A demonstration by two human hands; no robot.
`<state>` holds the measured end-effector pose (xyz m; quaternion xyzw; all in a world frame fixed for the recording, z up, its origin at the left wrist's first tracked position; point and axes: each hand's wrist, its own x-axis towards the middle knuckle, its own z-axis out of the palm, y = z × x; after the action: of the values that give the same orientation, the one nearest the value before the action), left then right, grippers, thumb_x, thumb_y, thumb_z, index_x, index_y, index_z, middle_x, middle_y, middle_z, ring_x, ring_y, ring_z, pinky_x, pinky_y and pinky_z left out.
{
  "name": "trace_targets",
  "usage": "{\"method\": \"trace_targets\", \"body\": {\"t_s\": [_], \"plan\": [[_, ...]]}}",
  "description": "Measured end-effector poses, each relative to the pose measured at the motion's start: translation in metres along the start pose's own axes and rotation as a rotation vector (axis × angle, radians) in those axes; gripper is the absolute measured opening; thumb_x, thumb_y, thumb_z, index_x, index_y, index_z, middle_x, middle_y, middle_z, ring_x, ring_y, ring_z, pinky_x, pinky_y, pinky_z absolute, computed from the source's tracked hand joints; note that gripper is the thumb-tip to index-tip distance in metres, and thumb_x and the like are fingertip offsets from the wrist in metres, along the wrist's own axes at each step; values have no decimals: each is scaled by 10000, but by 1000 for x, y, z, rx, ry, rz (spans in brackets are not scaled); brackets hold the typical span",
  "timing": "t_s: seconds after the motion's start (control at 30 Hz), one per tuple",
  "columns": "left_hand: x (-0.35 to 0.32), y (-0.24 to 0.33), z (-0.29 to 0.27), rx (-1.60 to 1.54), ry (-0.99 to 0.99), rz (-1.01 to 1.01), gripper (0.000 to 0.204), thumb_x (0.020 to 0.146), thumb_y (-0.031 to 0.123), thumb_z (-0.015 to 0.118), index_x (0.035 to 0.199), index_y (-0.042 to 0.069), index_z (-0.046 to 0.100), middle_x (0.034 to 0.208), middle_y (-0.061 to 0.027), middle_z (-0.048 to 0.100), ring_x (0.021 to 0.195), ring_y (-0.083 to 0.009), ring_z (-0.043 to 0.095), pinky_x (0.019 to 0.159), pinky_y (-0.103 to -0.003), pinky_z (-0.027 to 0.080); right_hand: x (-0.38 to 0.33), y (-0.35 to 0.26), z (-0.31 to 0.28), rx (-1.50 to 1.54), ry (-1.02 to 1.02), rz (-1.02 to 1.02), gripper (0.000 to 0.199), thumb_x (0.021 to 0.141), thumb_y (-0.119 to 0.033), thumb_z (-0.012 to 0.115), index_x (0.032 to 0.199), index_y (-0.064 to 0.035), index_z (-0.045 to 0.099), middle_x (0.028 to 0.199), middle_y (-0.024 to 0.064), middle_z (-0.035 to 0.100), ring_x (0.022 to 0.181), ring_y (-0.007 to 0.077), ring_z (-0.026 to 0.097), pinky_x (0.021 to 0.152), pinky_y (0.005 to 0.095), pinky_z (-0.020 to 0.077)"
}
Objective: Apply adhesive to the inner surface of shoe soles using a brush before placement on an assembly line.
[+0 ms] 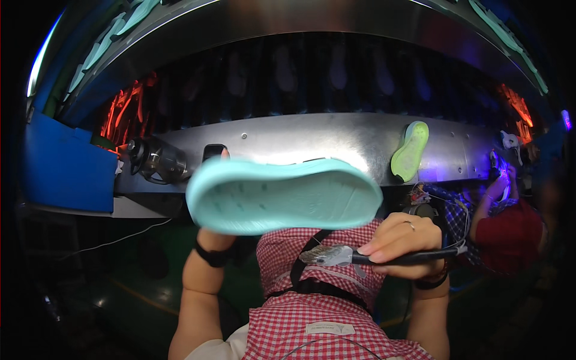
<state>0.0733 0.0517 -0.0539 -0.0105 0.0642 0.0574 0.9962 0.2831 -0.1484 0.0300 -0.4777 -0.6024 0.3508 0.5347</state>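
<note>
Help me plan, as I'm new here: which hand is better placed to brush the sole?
Probably the right hand: it holds the brush near the sole. The left hand, mostly hidden, supports the sole from behind.

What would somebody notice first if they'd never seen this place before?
Probably the big mint sole, held up in the middle with the left hand mostly hidden behind it. Just below and to the right, the right hand grips a black-handled brush. Then the eye might jump to the lime-green sole on the metal bench and the red glow at the far left.
</note>
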Motion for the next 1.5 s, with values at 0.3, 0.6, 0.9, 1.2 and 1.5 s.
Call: {"method": "trace_targets", "body": {"t_s": [0.3,0.6,0.9,1.2,1.5], "plan": [[51,-56,-29,246,239,397,853,799,725,157,1316,70,334,1199,-194,473,1114,-351,456,950,-496,367,17,70,37,-62,266,301,200,719,-33,678,917,-11,665,777,88,637,667,122,588,604,226,463],[44,-48,-27,327,197,555,872,780,745,165,1216,36,426,1101,-154,528,1020,-309,511,915,-469,405,12,28,23,-35,-35,167,228,666,-31,701,890,-27,662,697,90,625,618,182,594,559,271,469],[44,-43,-5,309,201,641,892,776,751,158,1230,25,405,1121,-167,518,1029,-303,510,917,-445,405,16,21,37,53,0,36,223,671,-26,707,890,-28,666,794,107,658,701,216,627,650,291,504],[39,-24,14,516,36,726,873,786,736,204,1241,12,385,1144,-157,485,1030,-297,497,954,-465,370,8,49,16,322,-26,58,233,683,-18,703,911,-28,659,904,87,664,893,205,588,827,328,452],[42,-78,33,229,120,623,684,903,519,207,1321,-15,294,1221,-210,471,1067,-338,518,935,-429,418,-1,59,55,835,388,370,184,796,3,577,976,42,585,1001,158,605,928,192,591,819,276,466]]}}
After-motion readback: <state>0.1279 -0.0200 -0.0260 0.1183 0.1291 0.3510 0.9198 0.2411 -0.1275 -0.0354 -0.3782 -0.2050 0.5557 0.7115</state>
